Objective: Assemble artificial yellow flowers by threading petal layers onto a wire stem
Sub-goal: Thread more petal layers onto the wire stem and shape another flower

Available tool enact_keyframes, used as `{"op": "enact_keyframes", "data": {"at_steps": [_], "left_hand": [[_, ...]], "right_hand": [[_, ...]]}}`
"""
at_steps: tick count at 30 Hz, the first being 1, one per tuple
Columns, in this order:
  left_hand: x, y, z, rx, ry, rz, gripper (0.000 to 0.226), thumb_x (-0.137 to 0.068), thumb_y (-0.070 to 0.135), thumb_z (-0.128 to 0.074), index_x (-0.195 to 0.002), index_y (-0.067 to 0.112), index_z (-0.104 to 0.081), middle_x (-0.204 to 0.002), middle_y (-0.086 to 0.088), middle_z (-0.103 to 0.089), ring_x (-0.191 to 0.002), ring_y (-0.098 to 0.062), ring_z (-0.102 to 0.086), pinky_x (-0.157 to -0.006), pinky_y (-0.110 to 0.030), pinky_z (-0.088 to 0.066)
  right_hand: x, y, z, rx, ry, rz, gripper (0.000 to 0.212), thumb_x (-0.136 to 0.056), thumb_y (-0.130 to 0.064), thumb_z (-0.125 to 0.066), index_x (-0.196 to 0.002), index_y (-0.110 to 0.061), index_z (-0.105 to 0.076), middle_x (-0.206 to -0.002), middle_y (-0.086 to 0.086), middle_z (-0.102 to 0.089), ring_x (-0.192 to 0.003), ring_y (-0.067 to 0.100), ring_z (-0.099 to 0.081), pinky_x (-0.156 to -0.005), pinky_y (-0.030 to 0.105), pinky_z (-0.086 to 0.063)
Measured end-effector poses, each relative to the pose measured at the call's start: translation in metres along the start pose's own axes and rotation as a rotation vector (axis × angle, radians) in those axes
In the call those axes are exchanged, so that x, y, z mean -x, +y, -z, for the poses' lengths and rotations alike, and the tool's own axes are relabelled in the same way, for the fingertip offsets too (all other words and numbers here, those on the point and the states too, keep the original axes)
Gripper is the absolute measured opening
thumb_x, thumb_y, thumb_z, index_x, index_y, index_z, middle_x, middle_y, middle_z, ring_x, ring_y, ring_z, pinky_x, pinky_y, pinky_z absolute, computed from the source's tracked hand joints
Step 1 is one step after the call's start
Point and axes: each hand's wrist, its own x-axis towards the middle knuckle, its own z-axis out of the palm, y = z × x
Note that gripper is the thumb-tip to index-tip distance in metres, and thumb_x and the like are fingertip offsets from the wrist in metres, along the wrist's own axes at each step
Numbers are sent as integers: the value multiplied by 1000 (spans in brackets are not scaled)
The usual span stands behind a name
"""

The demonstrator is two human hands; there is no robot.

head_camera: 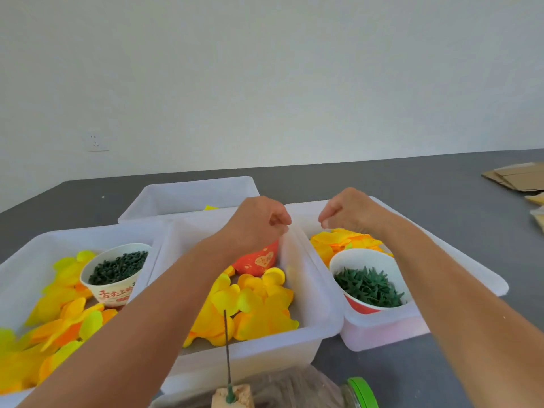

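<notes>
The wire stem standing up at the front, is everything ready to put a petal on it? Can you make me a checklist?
1. Wire stem upright in its block: ok.
2. Stem tip bare, no petal on it yet: ok.
3. Yellow petals within reach in the middle bin: ok.
4. Left hand holding a petal: cannot tell, fingers curled.
5. Right hand holding a petal: cannot tell, fingers curled.
6. Green star pieces ready in their cup: ok.

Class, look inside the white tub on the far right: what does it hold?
The right-hand tub holds yellow-orange petals at the back and a paper cup of green star-shaped pieces. The cup hides whatever lies beneath it.
</notes>
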Motion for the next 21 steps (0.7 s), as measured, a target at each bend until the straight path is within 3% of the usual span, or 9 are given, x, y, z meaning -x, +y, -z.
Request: {"op": "enact_keyframes", "data": {"at_steps": [3,5,7,9,13,16,18,21], "left_hand": [[-6,0,-14,28,-14,8,19,-82,6,-61,-96,10,-73,-95,-5,-72,-85,-13,-63,-76,-11,-40],[-8,-2,-23,40,-8,18,18,-83,7,-60,-94,12,-74,-94,-3,-72,-85,-13,-64,-71,-6,-37],[-8,-4,-30,46,8,36,16,-85,10,-60,-93,15,-74,-93,0,-72,-80,-6,-60,-68,1,-36],[-7,-6,-34,42,11,39,16,-86,12,-61,-93,16,-74,-93,2,-72,-77,-2,-56,-65,6,-33],[-5,-8,-34,31,21,27,15,-85,13,-61,-90,17,-74,-91,3,-72,-75,-1,-54,-64,10,-28],[-3,-11,-34,2,29,21,14,-85,16,-61,-89,19,-74,-90,5,-72,-74,-2,-52,-66,6,-28],[-3,-12,-35,-25,30,25,14,-86,18,-60,-89,21,-73,-91,6,-71,-74,-2,-51,-70,-1,-27],[-2,-12,-36,-65,34,22,16,-88,20,-57,-91,24,-72,-93,6,-71,-76,-3,-50,-70,-6,-26]], "right_hand": [[-10,21,1,325,-44,-71,17,-85,-18,-63,-84,-4,-71,-87,9,-69,-79,19,-61,-66,26,-46],[-14,30,-5,518,-80,-154,39,-84,-40,-63,-64,-7,-59,-66,6,-59,-62,19,-55,-57,29,-42],[-17,39,-14,539,-93,-238,49,-76,-52,-67,-55,-13,-45,-54,0,-47,-51,14,-45,-48,26,-33],[-17,43,-22,546,-104,-277,45,-72,-47,-72,-58,-16,-43,-56,-1,-45,-51,13,-42,-46,24,-30],[-22,45,-30,569,-49,-297,29,-77,-7,-60,-58,-13,-38,-59,1,-40,-51,12,-37,-43,23,-27],[-24,53,-31,564,-17,-330,29,-78,-4,-55,-57,-13,-37,-56,1,-38,-49,12,-35,-43,22,-27],[-27,57,-31,487,12,-317,36,-83,-25,-61,-56,-13,-41,-55,0,-41,-50,13,-38,-45,24,-30],[-27,54,-28,331,-51,-313,55,-85,-64,-47,-56,-17,-51,-58,-1,-49,-57,12,-46,-61,29,-38]]}}
